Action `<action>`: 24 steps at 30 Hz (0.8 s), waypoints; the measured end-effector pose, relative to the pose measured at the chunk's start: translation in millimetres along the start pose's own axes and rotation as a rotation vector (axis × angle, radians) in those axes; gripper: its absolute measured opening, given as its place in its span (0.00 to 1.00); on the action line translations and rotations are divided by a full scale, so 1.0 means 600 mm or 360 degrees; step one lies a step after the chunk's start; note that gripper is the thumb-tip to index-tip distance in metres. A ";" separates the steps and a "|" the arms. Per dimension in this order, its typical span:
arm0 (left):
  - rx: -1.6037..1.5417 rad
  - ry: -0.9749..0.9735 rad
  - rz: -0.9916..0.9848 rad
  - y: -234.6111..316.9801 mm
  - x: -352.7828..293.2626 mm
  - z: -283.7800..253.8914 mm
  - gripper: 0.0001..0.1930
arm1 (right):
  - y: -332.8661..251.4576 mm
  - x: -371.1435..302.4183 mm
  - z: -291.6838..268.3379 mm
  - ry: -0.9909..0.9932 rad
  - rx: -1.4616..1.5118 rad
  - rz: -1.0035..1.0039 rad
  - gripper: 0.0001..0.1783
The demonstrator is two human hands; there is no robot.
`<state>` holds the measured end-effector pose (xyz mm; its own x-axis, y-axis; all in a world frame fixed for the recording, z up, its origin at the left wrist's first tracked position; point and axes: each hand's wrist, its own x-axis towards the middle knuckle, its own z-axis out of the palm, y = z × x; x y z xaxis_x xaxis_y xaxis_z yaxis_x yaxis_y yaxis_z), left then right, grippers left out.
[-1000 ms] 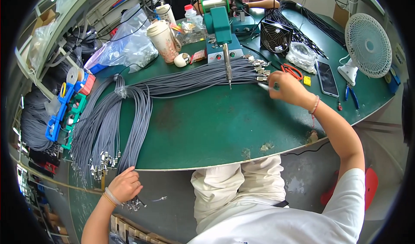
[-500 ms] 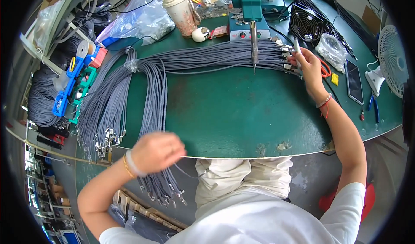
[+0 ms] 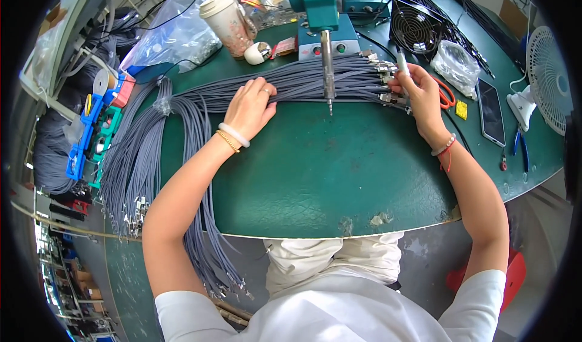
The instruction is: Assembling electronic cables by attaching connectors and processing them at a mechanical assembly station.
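Observation:
A thick bundle of grey cables (image 3: 303,81) runs across the table to metal connectors (image 3: 386,75) at its right end. My left hand (image 3: 250,107) lies over the near side of this bundle, fingers loosely bent and thumb apart. Beside the connectors, my right hand (image 3: 419,96) is closed on a slim white pen-like tool (image 3: 402,62), held upright with its dark tip up. Whether those fingers also touch a connector is hidden. Between the hands, the metal rod (image 3: 328,63) of a green bench machine (image 3: 319,5) points down over the cables.
More grey cables (image 3: 130,160) hang over the table's left edge. Orange-handled scissors (image 3: 447,93), a yellow piece (image 3: 461,110), a phone (image 3: 490,113), blue pliers (image 3: 521,150) and a white fan (image 3: 548,63) are on the right. A lidded cup (image 3: 227,23) stands at the back.
My left hand has moved up from the table's front edge onto the cable bundle. My right hand stays by the connectors with the pen-like tool. The view has shifted slightly.

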<state>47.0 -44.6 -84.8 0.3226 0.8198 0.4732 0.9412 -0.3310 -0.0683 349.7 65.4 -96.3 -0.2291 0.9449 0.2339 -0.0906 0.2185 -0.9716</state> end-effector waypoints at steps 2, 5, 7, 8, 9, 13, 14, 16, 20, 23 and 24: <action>-0.0086 0.0024 0.0026 0.006 0.002 0.001 0.10 | 0.007 0.008 -0.009 -0.0012 0.0003 0.0048 0.14; -0.0253 -0.0013 -0.0059 0.012 -0.001 0.007 0.11 | 0.017 0.022 -0.013 0.0005 0.0093 0.0078 0.13; -0.0269 -0.0021 -0.0017 0.019 0.013 0.012 0.10 | 0.024 0.038 -0.027 0.0014 0.0130 0.0078 0.13; -0.0326 -0.0059 -0.0074 0.028 0.020 0.012 0.10 | 0.029 0.048 -0.037 0.0012 0.0069 0.0037 0.12; -0.0382 -0.0104 -0.0135 0.036 0.023 0.010 0.11 | 0.034 0.056 -0.042 0.0007 0.0013 0.0003 0.11; -0.0539 -0.0163 -0.0097 0.037 0.019 0.014 0.15 | 0.034 0.058 -0.038 -0.0026 -0.0554 -0.0145 0.14; -0.0586 -0.0166 -0.0050 0.035 0.016 0.015 0.16 | 0.034 0.054 -0.031 -0.0115 -0.0848 -0.0179 0.17; -0.0658 -0.0168 -0.0055 0.036 0.014 0.014 0.16 | 0.036 0.043 -0.021 -0.0185 -0.0911 -0.0273 0.23; -0.0851 -0.0294 -0.0103 0.033 0.006 0.011 0.13 | 0.055 0.053 -0.022 -0.0181 -0.0817 -0.0245 0.27; -0.0928 -0.0290 0.0050 0.025 -0.010 0.011 0.11 | 0.055 0.053 -0.019 -0.0140 -0.0916 -0.0192 0.27; -0.0936 -0.0293 0.0054 0.023 -0.011 0.011 0.11 | 0.064 0.055 -0.018 -0.0084 -0.1005 -0.0416 0.27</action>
<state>58.5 -51.7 -94.8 0.4129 0.8540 0.3166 0.7336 -0.5179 0.4401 349.1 107.3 -126.0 -0.3248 0.8321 0.4496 0.4297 0.5534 -0.7135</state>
